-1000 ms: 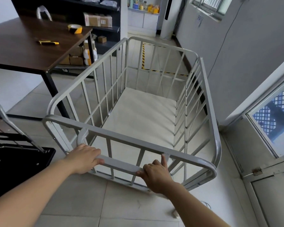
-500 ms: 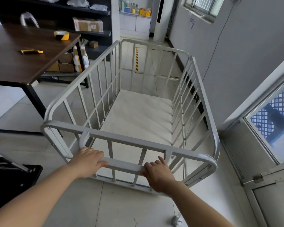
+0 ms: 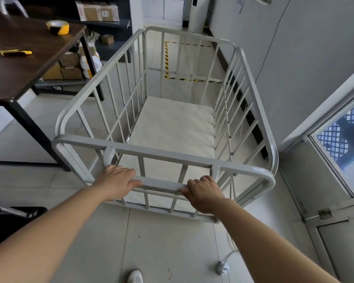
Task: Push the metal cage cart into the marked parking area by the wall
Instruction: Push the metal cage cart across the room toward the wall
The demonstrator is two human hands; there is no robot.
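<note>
The grey metal cage cart [image 3: 164,154] stands on the tiled floor straight ahead, its long right side close to the grey wall [image 3: 294,58]. My left hand [image 3: 119,181] grips the left part of its handle bar [image 3: 159,183]. My right hand [image 3: 204,194] grips the right part of the same bar. Beyond the cart's far end, yellow-and-black striped tape [image 3: 167,60] marks the parking area on the floor beside the wall. The cart is empty.
A dark wooden table [image 3: 29,58] with a tape roll [image 3: 57,27] and a yellow tool [image 3: 14,52] stands at left. Behind it are shelves [image 3: 102,15] and boxes. A door and window [image 3: 339,135] are at right. A white cable [image 3: 223,266] lies on the floor.
The cart and I have moved forward along the wall; the table has slid back on the left and the taped area is nearer. My right index finger has curled onto the bar.
</note>
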